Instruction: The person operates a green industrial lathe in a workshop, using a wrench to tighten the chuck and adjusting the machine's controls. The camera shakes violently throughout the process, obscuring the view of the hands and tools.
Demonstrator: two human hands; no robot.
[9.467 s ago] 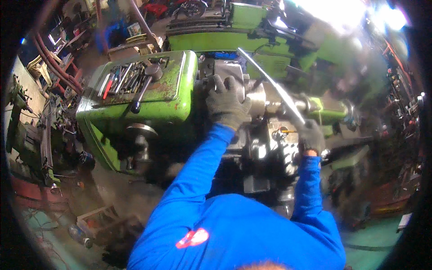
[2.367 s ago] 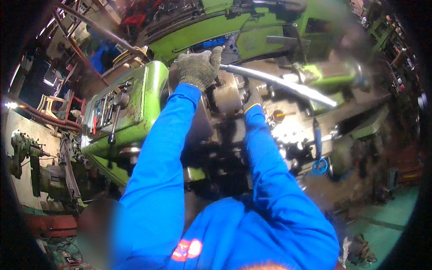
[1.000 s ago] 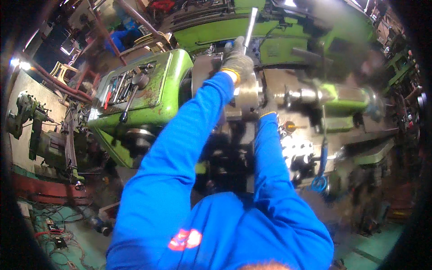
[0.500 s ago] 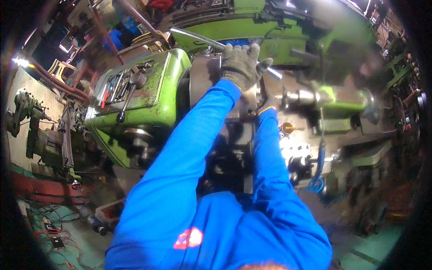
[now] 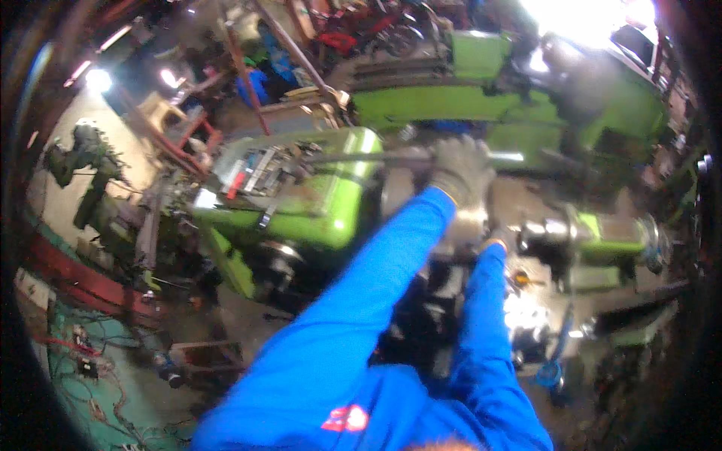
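While the green headstock [image 5: 304, 225] stands left of the steel cylinder [image 5: 468, 219], the metal bar [image 5: 406, 158] points left to right along that cylinder's far side, its left end over the headstock. My left hand [image 5: 465, 167], the nearer one, lies across the bar; blur hides whether it grips. Apart from it, my right hand [image 5: 499, 236] sits at the cylinder's right end, its fingers hidden, so I cannot tell its hold.
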